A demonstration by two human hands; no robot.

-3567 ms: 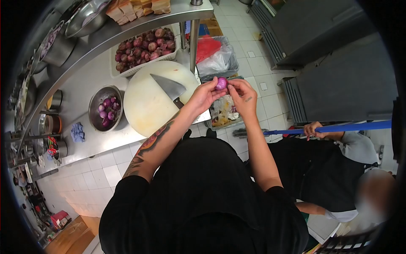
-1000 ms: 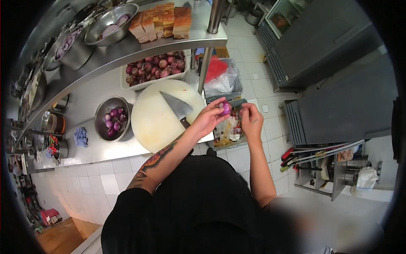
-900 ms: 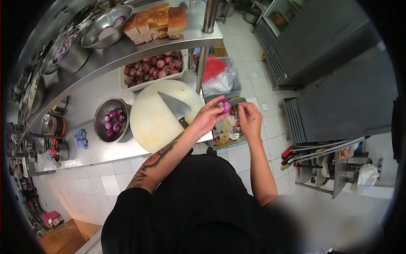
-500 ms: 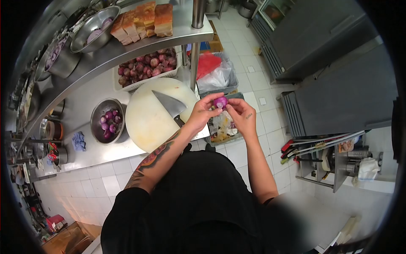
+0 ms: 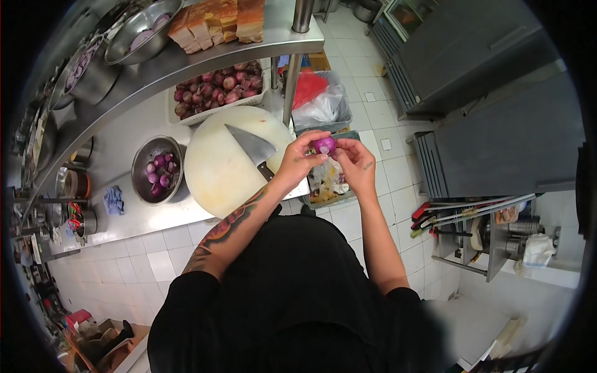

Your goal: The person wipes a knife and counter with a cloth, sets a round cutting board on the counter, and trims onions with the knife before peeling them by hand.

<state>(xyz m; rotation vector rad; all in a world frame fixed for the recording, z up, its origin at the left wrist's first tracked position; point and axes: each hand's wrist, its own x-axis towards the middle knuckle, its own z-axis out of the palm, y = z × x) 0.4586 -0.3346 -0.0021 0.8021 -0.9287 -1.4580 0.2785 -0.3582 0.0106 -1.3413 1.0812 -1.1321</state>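
Observation:
A purple-red onion (image 5: 324, 145) is held between my two hands, past the right edge of the counter and above a bin of scraps (image 5: 329, 180). My left hand (image 5: 300, 160) is closed around its left side with thumb and fingers. On the other side, the fingertips of my right hand (image 5: 356, 163) pinch it. A cleaver-like knife (image 5: 252, 146) lies flat on the round white cutting board (image 5: 214, 177), its dark handle close to my left wrist. Left of the board, a steel bowl (image 5: 142, 190) contains several peeled onions (image 5: 160, 174).
Behind the board stands a white crate (image 5: 214, 114) of unpeeled red onions. An overhead shelf (image 5: 273, 51) carries slabs of meat (image 5: 221, 25) and steel bowls. A blue cloth (image 5: 114, 201) lies on the counter. Grey cabinets (image 5: 504, 143) line the right side.
Both hands stay at nearly the same spot, the fingers shifting slightly on the onion. The view has tilted a little, so the counter and shelf appear slightly displaced.

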